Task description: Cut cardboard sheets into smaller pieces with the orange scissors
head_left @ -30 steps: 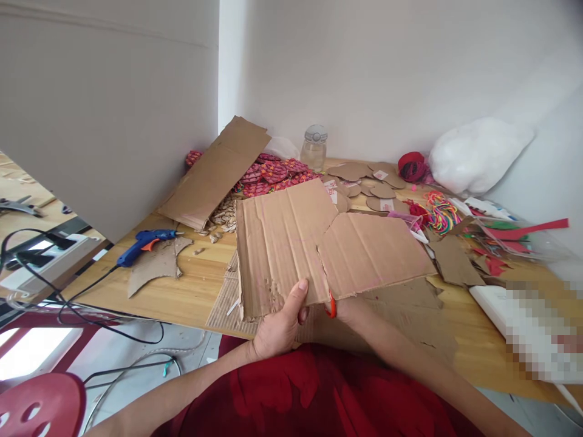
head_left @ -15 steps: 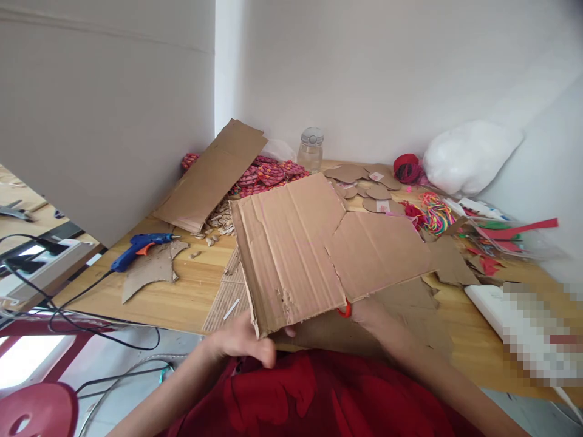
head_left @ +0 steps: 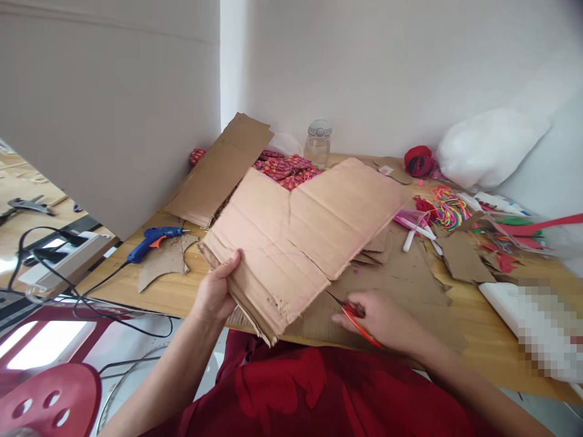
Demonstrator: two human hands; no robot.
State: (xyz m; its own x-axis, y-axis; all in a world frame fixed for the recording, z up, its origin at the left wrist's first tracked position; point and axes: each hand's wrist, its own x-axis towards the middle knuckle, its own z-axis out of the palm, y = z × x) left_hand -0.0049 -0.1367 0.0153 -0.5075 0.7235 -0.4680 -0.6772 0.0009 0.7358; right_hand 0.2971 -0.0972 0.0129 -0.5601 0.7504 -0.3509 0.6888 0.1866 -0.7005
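Left hand [head_left: 214, 294]: fingers clamped on the left edge of the large flat brown cardboard sheet [head_left: 300, 227], held tilted above the tabletop [head_left: 155, 291].
Right hand [head_left: 387, 318]: fingers closed around red-handled scissors [head_left: 355, 318], blades just beside the sheet's lower edge.

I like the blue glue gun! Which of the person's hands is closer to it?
The left. The left hand holds the cardboard sheet's edge, just right of the glue gun. The right hand, gripping red scissors, is beyond the sheet.
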